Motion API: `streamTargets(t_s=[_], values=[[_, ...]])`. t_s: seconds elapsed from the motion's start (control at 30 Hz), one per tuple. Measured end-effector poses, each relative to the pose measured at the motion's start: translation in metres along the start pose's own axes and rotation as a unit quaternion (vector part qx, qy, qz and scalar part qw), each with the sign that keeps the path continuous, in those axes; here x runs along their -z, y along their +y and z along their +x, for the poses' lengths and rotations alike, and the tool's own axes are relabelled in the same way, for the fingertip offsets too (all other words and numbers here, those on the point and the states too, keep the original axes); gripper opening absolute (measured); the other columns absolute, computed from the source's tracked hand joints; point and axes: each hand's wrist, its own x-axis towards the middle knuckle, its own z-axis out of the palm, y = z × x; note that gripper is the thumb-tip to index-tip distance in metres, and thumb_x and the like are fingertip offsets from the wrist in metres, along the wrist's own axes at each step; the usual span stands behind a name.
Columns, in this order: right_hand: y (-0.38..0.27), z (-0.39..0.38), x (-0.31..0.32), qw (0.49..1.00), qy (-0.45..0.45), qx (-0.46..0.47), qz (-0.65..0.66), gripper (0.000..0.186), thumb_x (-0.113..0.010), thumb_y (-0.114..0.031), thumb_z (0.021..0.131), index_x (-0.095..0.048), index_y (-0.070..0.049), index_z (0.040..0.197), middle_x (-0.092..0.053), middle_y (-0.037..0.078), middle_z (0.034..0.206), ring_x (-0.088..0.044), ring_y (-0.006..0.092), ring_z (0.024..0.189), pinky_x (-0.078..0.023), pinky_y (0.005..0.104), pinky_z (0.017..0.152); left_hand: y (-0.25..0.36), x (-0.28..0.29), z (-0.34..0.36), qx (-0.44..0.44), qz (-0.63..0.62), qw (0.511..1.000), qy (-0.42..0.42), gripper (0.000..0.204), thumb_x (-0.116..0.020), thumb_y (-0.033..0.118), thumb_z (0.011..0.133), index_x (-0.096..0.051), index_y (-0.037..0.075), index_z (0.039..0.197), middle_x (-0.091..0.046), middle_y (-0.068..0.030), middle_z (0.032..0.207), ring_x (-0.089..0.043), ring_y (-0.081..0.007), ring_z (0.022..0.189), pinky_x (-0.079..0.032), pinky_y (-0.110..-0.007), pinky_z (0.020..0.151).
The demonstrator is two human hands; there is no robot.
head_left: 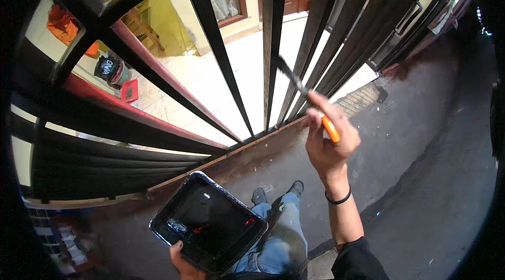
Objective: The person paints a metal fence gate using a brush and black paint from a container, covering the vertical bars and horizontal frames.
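My right hand (336,140) is closed around the orange handle of a paintbrush (299,84). Its dark bristles point up and left and meet, or nearly meet, a slat (269,43) of the black gate (205,32); actual contact is hard to make out. That slat looks greyer and more worn than the glossy black bars beside it. Low in front of me, my left hand (184,263) grips the near edge of a paint tray (210,222), thumb over the rim. Dark, shiny paint coats the tray, with small red glints on it. The left fingers beneath are hidden.
Beyond the bars lie a pale tiled floor (239,64), a red dustpan (129,91), a bucket with a black bag (109,71), a wooden stool (144,28) and an orange cloth (62,23). My shoes (295,188) stand on dark pavement (415,122) close to the gate's base.
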Motion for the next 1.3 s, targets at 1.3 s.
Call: streamTargets(t_s=[1.3], values=[[0.083, -0.077, -0.036, 0.994, 0.047, 0.081, -0.055, 0.033, -0.059, -0.023, 0.108, -0.072, 0.005, 0.118, -0.077, 0.021, 0.106, -0.075, 0.0208, 0.07, -0.06, 0.0291, 0.06, -0.049, 0.064, 0.017, 0.009, 0.072, 0.976, 0.204, 0.073, -0.061, 0.048, 0.086, -0.05, 0.009, 0.147, -0.062, -0.0142, 0.134, -0.061, -0.0372, 0.12, -0.054, -0.053, 0.1]])
